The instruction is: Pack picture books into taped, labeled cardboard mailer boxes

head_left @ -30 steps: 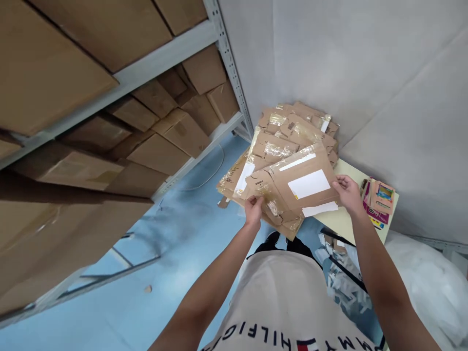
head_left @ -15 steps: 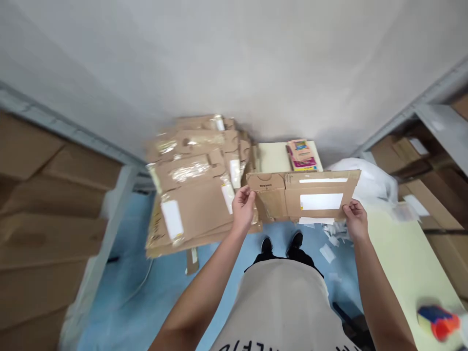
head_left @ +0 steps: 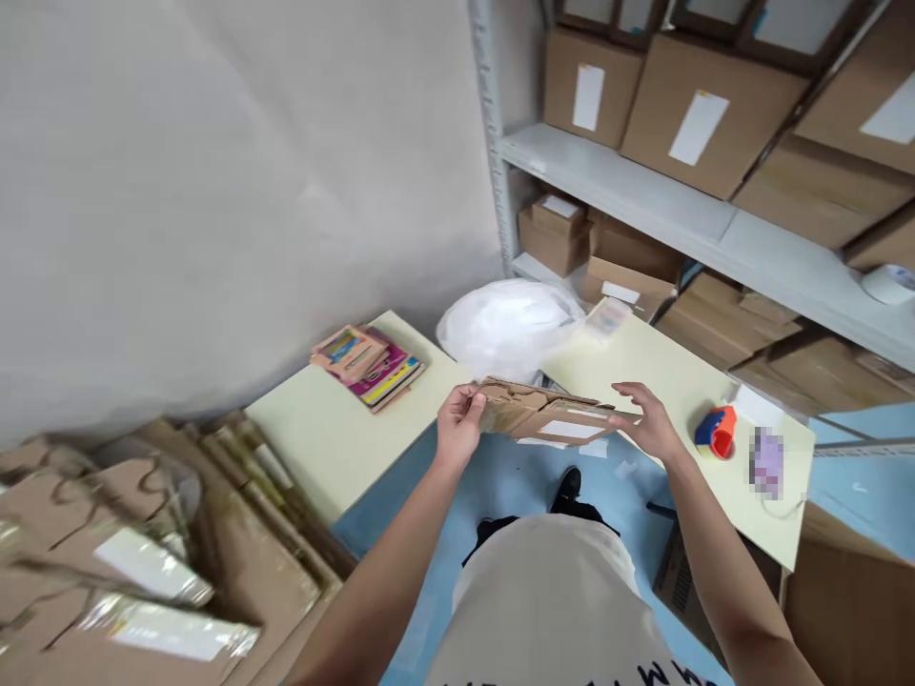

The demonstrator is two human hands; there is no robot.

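Near the edge of a pale-yellow worktop (head_left: 647, 367), the left hand (head_left: 457, 424) grips a flattened, white-labelled brown cardboard box (head_left: 530, 420); the right hand (head_left: 649, 424) is spread at its right end.

The flattened carton (head_left: 541, 411) is matt brown cardboard, its white label (head_left: 570, 430) plain, dull paper. Across the stacked cartons (head_left: 235, 548), the same dry board carries strips of clear plastic tape (head_left: 114, 610), glossy and wrinkled. The pale tabletop (head_left: 300, 429) looks smooth with a low sheen; the bulky white bag (head_left: 507, 324) is thin, crinkled, translucent plastic. The tape dispenser (head_left: 716, 433) seems hard, smooth plastic. Shelving (head_left: 643, 200) is smooth painted metal, the wall (head_left: 250, 191) matt, the shirt (head_left: 543, 600) soft matt cloth.
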